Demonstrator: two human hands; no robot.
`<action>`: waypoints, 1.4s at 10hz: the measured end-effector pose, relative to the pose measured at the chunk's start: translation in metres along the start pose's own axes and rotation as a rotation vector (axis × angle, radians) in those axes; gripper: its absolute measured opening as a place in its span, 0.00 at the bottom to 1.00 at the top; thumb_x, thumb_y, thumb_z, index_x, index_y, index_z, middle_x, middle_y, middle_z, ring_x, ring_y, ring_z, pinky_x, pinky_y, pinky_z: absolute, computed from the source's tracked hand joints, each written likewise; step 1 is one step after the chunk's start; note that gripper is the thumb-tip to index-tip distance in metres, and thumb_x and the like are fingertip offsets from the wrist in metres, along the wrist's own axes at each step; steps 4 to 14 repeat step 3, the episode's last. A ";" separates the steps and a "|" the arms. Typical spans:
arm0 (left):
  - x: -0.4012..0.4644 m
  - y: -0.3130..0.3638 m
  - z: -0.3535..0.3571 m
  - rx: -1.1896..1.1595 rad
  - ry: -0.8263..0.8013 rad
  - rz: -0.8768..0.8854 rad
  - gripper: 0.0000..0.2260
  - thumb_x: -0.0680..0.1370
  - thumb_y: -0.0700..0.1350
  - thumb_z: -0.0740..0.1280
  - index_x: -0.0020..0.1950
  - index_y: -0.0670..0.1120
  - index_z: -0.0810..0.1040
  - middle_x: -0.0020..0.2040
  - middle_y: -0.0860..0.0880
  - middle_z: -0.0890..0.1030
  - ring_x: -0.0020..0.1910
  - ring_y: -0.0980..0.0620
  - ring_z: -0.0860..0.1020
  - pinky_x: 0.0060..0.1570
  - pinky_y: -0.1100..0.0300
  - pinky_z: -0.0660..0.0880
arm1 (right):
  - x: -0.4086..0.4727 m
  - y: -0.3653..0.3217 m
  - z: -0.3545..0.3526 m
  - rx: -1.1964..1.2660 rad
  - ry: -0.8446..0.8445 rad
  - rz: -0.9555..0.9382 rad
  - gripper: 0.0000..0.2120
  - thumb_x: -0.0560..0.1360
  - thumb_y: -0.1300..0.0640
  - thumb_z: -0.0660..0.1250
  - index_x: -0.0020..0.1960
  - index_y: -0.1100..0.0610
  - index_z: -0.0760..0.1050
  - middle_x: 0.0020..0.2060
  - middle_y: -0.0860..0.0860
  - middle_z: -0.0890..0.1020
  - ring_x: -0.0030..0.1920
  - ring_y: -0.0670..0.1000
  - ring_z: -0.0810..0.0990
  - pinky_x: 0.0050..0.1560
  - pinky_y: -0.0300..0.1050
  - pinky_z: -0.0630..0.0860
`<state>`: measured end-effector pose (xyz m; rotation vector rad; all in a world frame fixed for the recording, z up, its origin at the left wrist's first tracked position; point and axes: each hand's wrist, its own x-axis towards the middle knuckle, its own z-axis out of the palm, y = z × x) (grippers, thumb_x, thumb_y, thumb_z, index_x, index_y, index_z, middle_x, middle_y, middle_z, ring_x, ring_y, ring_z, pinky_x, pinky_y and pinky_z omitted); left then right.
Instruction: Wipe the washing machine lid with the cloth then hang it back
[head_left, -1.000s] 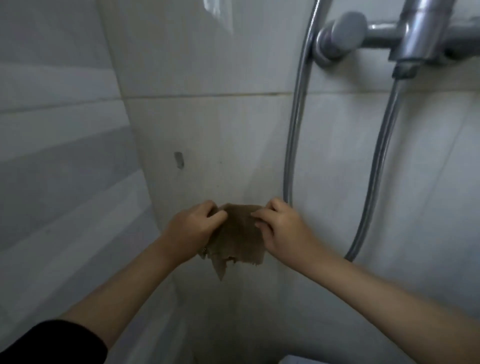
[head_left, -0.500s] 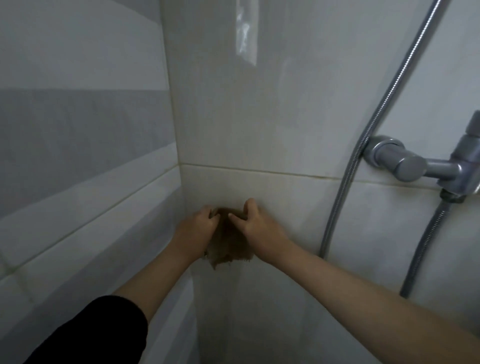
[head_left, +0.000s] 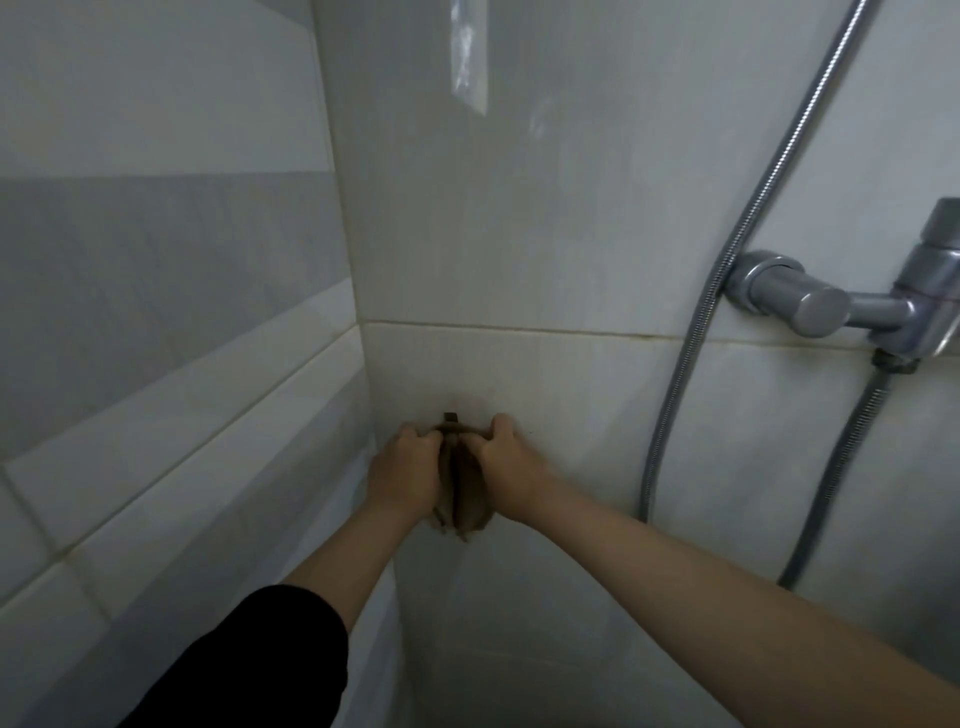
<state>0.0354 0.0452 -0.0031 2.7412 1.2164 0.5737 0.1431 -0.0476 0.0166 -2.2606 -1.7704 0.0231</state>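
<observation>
stage: hanging back, wiping judged done | left hand (head_left: 408, 475) and right hand (head_left: 506, 465) — both closed on cloth (head_left: 461, 501) | cloth top at wall hook (head_left: 450, 419) — release left

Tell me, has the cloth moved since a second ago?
Yes. The cloth has gone up and left along the wall, away from the shower hose, and now sits at the small wall hook.

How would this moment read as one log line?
stage: hanging cloth | hook: at cloth's top | left hand: gripping cloth | right hand: gripping cloth
</observation>
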 end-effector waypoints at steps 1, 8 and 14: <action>-0.002 0.010 -0.005 0.071 -0.122 -0.093 0.15 0.75 0.47 0.63 0.60 0.44 0.73 0.60 0.39 0.70 0.59 0.38 0.71 0.55 0.49 0.71 | -0.003 0.001 -0.005 -0.004 -0.059 0.006 0.23 0.74 0.57 0.66 0.68 0.54 0.67 0.59 0.62 0.66 0.54 0.63 0.73 0.54 0.52 0.75; -0.010 0.040 -0.032 0.020 -0.246 -0.175 0.20 0.73 0.49 0.63 0.64 0.45 0.70 0.66 0.39 0.66 0.65 0.38 0.67 0.65 0.47 0.67 | -0.041 0.004 -0.048 0.006 0.009 0.039 0.19 0.75 0.57 0.61 0.65 0.58 0.69 0.62 0.62 0.68 0.64 0.63 0.69 0.60 0.55 0.73; -0.010 0.040 -0.032 0.020 -0.246 -0.175 0.20 0.73 0.49 0.63 0.64 0.45 0.70 0.66 0.39 0.66 0.65 0.38 0.67 0.65 0.47 0.67 | -0.041 0.004 -0.048 0.006 0.009 0.039 0.19 0.75 0.57 0.61 0.65 0.58 0.69 0.62 0.62 0.68 0.64 0.63 0.69 0.60 0.55 0.73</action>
